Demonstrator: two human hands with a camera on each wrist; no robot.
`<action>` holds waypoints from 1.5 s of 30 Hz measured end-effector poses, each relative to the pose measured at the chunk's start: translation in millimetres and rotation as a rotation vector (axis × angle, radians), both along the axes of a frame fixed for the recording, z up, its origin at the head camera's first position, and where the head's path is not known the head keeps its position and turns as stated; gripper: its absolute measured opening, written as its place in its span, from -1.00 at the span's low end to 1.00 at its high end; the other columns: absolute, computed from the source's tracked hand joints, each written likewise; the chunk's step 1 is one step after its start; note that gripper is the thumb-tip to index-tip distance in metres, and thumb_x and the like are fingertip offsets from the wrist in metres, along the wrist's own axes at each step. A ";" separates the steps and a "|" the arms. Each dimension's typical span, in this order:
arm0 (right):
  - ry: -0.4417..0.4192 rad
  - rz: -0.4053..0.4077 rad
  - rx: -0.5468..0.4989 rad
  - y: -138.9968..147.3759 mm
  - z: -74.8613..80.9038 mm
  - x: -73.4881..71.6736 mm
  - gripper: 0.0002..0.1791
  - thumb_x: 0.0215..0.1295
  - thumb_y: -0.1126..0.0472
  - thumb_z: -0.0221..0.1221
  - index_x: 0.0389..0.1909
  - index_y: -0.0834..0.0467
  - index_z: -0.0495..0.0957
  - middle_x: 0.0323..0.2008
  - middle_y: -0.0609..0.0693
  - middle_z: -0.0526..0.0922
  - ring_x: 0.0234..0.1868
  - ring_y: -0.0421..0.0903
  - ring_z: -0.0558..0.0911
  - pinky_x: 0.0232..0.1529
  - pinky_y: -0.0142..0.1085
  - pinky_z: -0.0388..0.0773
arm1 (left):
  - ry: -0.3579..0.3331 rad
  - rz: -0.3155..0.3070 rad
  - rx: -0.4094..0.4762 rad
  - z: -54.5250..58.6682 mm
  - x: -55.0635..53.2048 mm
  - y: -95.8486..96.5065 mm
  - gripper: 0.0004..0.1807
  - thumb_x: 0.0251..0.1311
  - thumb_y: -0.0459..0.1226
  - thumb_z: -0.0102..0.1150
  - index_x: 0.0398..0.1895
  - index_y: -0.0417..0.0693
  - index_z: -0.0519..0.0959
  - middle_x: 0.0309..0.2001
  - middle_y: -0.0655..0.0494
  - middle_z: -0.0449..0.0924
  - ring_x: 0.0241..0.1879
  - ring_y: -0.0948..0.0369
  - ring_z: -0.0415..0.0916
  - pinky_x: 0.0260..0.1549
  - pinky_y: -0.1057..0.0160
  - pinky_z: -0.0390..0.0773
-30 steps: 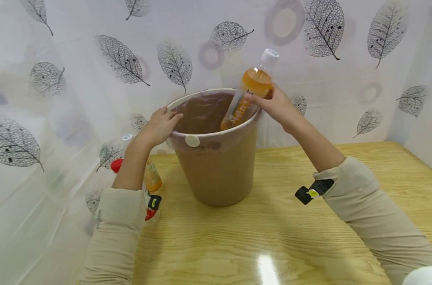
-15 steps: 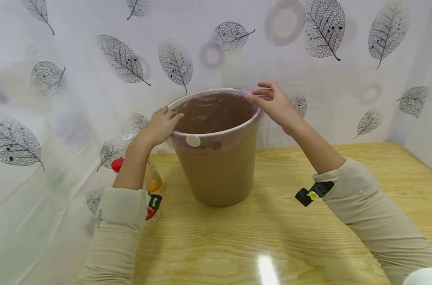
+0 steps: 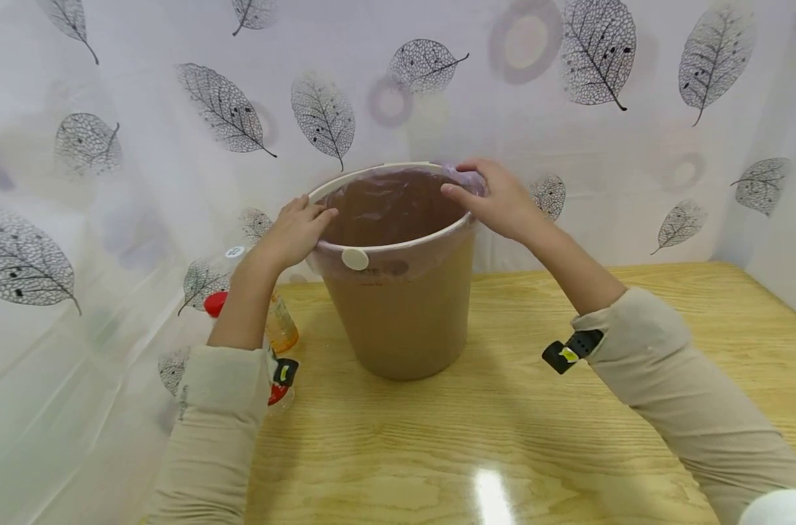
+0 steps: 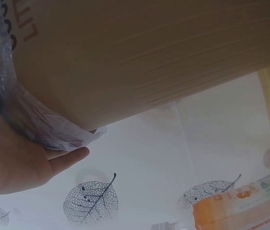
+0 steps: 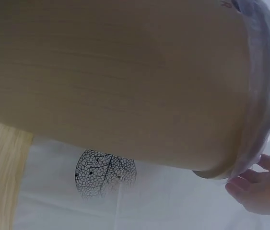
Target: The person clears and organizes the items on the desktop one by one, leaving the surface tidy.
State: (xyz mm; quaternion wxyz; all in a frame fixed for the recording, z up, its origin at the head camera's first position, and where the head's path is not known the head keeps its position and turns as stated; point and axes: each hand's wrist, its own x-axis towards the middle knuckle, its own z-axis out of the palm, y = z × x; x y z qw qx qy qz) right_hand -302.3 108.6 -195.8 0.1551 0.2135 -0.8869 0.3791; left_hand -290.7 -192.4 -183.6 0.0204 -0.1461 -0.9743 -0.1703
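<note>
A brown trash bin point(image 3: 398, 321) with a cream rim stands upright on the table. A thin, translucent purple liner point(image 3: 411, 251) is folded over the rim. On the bin's left side, my left hand point(image 3: 296, 230) holds the rim; in the left wrist view one finger point(image 4: 70, 160) lies against the outside, below the liner. My right hand point(image 3: 499, 200) grips the rim and liner at the back right, thumb toward the opening. Its fingers point(image 5: 250, 179) curl against the outside in the right wrist view. Inside the bin, only the upper wall shows; the bottom is hidden.
Partly behind my left forearm stand a bottle with orange drink point(image 3: 281, 328), a red cap point(image 3: 216, 303) and a red-labelled bottle point(image 3: 278, 395). A leaf-printed curtain point(image 3: 437, 109) closes off the back and sides of the wooden table point(image 3: 398, 452).
My right hand has let go of the orange drink bottle, which went down into the bin out of sight. That hand has since closed on the rim. The left hand has stayed put.
</note>
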 end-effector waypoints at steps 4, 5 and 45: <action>-0.020 0.099 0.102 2.4 -6.2 -6.5 -0.22 0.27 -0.16 0.00 0.30 0.35 0.16 0.30 0.25 0.16 0.33 0.10 0.08 0.28 -0.02 0.00 | -0.001 -0.001 0.006 -0.2 0.4 0.5 -0.35 0.40 0.01 -0.48 0.33 -0.31 0.15 0.38 -0.34 -0.30 0.35 -0.15 -0.43 0.26 -0.10 -0.32; -0.021 0.123 0.112 3.3 -7.5 -7.9 -0.20 0.27 -0.16 -0.01 0.31 0.36 0.14 0.30 0.26 0.14 0.33 0.10 0.07 0.29 -0.03 -0.01 | 0.000 -0.001 0.007 -0.1 0.5 0.5 -0.35 0.40 0.01 -0.48 0.33 -0.30 0.15 0.38 -0.33 -0.30 0.35 -0.15 -0.43 0.26 -0.10 -0.32; 0.069 0.193 0.404 -9.0 3.2 -5.0 -0.38 0.34 -0.13 -0.10 0.22 0.22 0.36 0.30 0.20 0.21 0.34 0.09 0.08 0.31 -0.10 -0.05 | 0.009 0.004 0.015 1.1 2.5 0.8 -0.36 0.40 -0.01 -0.46 0.33 -0.32 0.15 0.38 -0.34 -0.31 0.35 -0.17 -0.38 0.26 -0.12 -0.29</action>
